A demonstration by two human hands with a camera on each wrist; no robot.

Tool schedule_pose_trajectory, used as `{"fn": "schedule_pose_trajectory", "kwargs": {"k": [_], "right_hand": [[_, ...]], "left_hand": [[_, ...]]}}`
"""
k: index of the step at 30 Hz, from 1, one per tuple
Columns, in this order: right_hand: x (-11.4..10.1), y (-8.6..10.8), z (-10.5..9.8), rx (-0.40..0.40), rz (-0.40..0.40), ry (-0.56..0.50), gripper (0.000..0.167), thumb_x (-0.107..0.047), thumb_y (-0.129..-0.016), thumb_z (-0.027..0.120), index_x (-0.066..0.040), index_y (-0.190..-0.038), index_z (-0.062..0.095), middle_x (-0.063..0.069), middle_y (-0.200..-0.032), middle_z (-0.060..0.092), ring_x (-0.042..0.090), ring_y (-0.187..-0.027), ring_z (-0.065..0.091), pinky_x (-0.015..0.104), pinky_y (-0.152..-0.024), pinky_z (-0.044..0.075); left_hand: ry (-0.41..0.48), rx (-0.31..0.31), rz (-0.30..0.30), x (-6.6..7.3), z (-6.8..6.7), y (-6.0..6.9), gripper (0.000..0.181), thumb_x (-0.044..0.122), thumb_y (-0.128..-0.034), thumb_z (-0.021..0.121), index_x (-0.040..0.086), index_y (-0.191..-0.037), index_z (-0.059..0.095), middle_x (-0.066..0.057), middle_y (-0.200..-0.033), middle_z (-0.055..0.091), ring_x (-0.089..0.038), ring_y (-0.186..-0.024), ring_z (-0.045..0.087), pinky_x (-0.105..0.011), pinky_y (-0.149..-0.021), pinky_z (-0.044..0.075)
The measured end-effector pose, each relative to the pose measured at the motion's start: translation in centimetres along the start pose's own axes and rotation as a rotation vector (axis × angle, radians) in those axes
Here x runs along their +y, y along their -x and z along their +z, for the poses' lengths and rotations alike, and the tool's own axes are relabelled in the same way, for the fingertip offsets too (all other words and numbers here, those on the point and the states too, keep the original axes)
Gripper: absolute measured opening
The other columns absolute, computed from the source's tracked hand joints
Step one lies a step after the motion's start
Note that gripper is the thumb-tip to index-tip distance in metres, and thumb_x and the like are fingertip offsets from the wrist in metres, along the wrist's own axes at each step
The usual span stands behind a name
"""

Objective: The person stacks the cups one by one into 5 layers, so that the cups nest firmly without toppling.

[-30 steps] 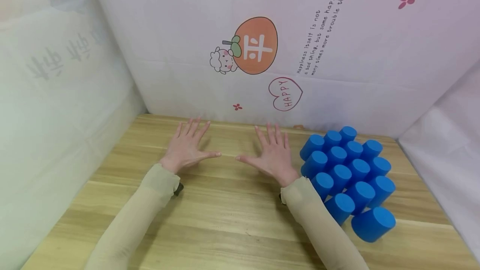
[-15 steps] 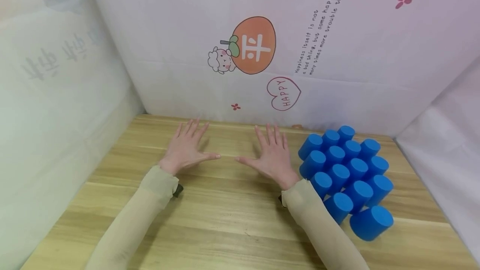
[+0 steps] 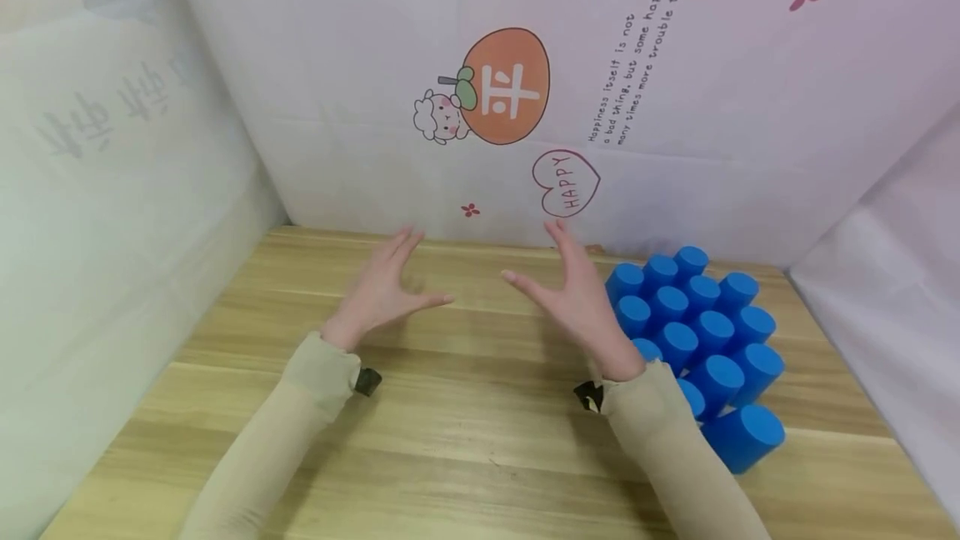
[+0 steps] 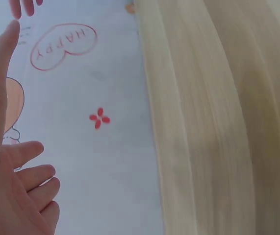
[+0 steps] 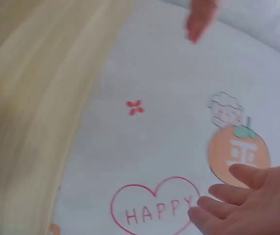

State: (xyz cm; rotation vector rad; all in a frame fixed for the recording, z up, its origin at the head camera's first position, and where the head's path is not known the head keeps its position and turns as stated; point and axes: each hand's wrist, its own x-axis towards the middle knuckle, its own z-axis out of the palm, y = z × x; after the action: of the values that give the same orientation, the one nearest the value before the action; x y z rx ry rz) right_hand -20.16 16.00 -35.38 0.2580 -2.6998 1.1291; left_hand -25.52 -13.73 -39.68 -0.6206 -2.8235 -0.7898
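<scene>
My left hand [image 3: 378,290] hovers over the back middle of the wooden table, turned on edge, thumb spread toward the other hand. In the left wrist view its fingers [image 4: 37,176] are relaxed and nothing lies in the palm. My right hand [image 3: 585,298] is also raised and turned inward, thumb apart from the fingers, holding nothing. Nearest to it, just to the right, is a group of blue cylinders [image 3: 678,344]. They stand in rows, and the right forearm hides some of the front left ones. In the right wrist view the right hand's fingers [image 5: 228,196] are loosely extended.
The wooden table [image 3: 450,432] ends at a white printed cloth [image 3: 360,107] hanging upright behind it. More white cloth [image 3: 105,232] walls the left side, and another sheet [image 3: 892,248] stands on the right. A dark band [image 3: 590,396] shows under the right sleeve.
Both hands lay flat on the table with spread fingers. Now they are lifted and turned palms inward, and the right hand has shifted right, toward the cylinders. The cylinders have not been moved.
</scene>
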Motion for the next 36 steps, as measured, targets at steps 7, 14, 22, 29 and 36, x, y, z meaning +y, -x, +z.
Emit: {"fn": "schedule_pose_trajectory", "kwargs": {"k": [7,14,22,29,36], "right_hand": [[-0.1,1.9,-3.6,0.079,-0.028,-0.122,0.082,-0.054,-0.092,0.072,-0.025,-0.159,0.036,-0.002,-0.163,0.032,0.030,-0.148,0.030,0.063,-0.114,0.028],[0.2,4.2,-7.1,0.134,-0.050,-0.121,0.075,-0.042,-0.092,0.077,-0.024,-0.156,0.043,-0.003,-0.159,0.039,0.026,-0.146,0.035,0.056,-0.115,0.030],[1.8,6.4,-10.6,0.166,0.035,-0.078,0.075,-0.041,-0.092,0.077,-0.025,-0.156,0.043,-0.001,-0.158,0.040,0.032,-0.144,0.038,0.059,-0.112,0.032],[4.7,8.1,-12.8,0.164,0.151,-0.066,0.073,-0.040,-0.094,0.074,-0.019,-0.156,0.043,0.007,-0.159,0.038,0.038,-0.144,0.036,0.054,-0.115,0.030],[7.8,9.7,-14.8,0.162,0.271,-0.020,0.078,-0.046,-0.095,0.072,-0.016,-0.158,0.038,0.015,-0.160,0.035,0.044,-0.144,0.033,0.061,-0.111,0.030]], "left_hand": [[0.312,0.054,-0.021,2.0,0.8,0.2,0.106,0.061,-0.0746,0.085,0.017,-0.159,0.036,-0.004,-0.163,0.033,-0.024,-0.148,0.030,-0.049,-0.118,0.026],[0.462,0.046,-0.041,4.5,2.0,0.3,0.098,0.057,-0.0735,0.087,0.025,-0.155,0.043,-0.001,-0.157,0.043,-0.022,-0.145,0.036,-0.050,-0.115,0.030],[0.545,-0.004,0.007,7.6,4.1,0.6,0.095,0.051,-0.0732,0.090,0.026,-0.153,0.046,0.003,-0.155,0.045,-0.019,-0.141,0.041,-0.048,-0.114,0.033],[0.577,-0.072,0.050,10.4,6.2,0.6,0.094,0.049,-0.0737,0.090,0.028,-0.154,0.045,0.007,-0.154,0.045,-0.014,-0.141,0.039,-0.046,-0.115,0.032],[0.591,-0.103,0.107,12.8,7.8,0.6,0.089,0.049,-0.0767,0.089,0.024,-0.152,0.049,0.009,-0.152,0.048,-0.012,-0.140,0.041,-0.043,-0.114,0.035]]}}
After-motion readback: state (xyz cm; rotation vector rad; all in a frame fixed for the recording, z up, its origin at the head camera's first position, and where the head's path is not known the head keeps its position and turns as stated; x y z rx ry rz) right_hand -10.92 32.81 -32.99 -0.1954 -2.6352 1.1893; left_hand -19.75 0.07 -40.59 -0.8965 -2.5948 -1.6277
